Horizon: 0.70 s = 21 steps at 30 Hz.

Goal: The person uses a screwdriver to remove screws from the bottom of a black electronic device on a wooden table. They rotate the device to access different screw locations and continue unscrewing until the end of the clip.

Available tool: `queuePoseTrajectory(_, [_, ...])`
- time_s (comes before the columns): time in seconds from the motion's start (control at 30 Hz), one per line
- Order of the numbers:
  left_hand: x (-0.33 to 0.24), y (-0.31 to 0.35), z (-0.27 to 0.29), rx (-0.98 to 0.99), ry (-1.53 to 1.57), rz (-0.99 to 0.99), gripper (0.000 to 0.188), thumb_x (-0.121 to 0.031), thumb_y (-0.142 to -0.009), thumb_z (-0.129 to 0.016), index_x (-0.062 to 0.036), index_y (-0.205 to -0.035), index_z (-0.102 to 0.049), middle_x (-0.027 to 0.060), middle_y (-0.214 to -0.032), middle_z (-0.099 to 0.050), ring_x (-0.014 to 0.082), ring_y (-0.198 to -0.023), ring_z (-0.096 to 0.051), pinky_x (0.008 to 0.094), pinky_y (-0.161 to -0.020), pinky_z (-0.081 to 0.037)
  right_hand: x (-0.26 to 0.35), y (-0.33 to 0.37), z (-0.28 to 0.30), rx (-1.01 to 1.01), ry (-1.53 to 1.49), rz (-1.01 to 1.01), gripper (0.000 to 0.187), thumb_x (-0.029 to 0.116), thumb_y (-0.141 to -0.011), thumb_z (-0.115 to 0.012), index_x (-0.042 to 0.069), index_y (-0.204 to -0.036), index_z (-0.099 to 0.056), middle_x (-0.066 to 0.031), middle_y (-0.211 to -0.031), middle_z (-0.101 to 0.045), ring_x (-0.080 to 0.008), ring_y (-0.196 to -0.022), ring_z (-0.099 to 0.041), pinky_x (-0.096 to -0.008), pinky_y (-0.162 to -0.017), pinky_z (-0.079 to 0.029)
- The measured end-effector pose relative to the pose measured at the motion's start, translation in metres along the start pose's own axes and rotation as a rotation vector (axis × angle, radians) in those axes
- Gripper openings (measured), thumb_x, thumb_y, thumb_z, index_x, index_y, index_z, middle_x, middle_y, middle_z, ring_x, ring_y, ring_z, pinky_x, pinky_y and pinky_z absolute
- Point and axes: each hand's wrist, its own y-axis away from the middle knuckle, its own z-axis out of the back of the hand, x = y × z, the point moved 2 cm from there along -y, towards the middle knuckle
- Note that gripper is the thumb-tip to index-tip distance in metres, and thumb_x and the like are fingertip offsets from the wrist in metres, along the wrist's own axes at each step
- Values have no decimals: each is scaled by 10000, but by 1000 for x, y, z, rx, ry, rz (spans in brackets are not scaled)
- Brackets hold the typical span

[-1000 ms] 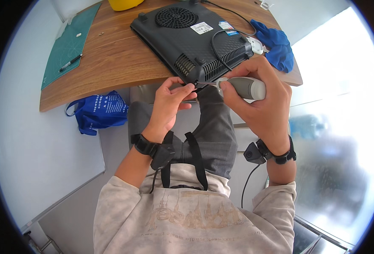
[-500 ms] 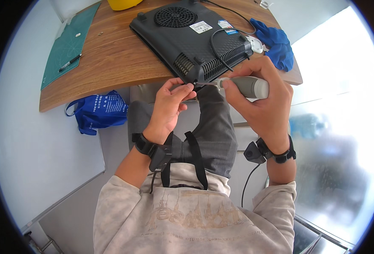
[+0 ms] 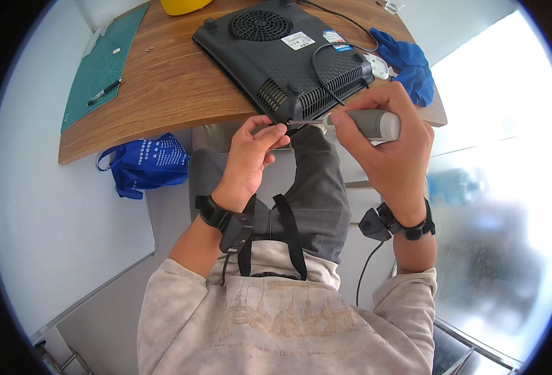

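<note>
A black induction cooker (image 3: 251,53) lies bottom side up, with its near corner poking past the table's front edge. My right hand (image 3: 391,140) is closed round the grey handle of a screwdriver (image 3: 376,125). The thin shaft points left, its tip at or close to that corner. By the tip, my left hand (image 3: 251,150) has thumb and forefinger pressed together beside the corner. Whatever sits between those fingers is too small to name, and whether they also grip the casing I cannot tell.
A power cord (image 3: 316,65) curves over the cooker. Right of it lie a white plastic piece (image 3: 378,67) and a blue cloth (image 3: 407,62). A green cutting mat (image 3: 95,75) with a pen (image 3: 104,92) is on the left. Below the wooden table (image 3: 163,94) rests a blue bag (image 3: 151,164).
The screwdriver has shifted slightly to the right in my right hand, and its handle is turned a little. My left hand has stayed nearly still at the corner.
</note>
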Motion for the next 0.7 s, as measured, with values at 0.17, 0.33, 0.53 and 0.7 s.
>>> queuePoseTrajectory(0.17, [3,-2,2,4,-20,-20,305,-199,-898,-782,-136,-1113,-575,-16,-991,-738,58,-870,-690,196,-606,-384,2,0,-3,-25,81,71,321,209,-783,-860,70,-857,-580,-34,-680,-622,-156,-538,-591,-273,-520,-483])
queuePoseTrajectory(0.33, [3,-2,4,5,-11,-28,302,-195,-900,-778,-137,-1113,-572,-15,-994,-740,58,-871,-691,196,-607,-384,7,-4,0,38,175,-32,350,231,-778,-865,69,-833,-559,-41,-656,-600,-160,-528,-591,-289,-505,-472])
queuePoseTrajectory(0.53, [3,-3,3,8,-18,-25,296,-192,-903,-775,-140,-1113,-573,-12,-996,-740,61,-869,-693,199,-607,-382,-1,-19,7,98,4,-150,417,168,-769,-828,67,-1044,-532,-64,-707,-632,-174,-558,-620,-298,-551,-493])
queuePoseTrajectory(0.7, [2,-1,1,6,-17,-8,289,-179,-905,-775,-155,-1108,-572,-28,-985,-730,54,-859,-689,189,-594,-381,-7,-19,0,113,-93,-114,490,115,-763,-806,75,-1146,-502,-79,-766,-674,-178,-640,-681,-293,-599,-524])
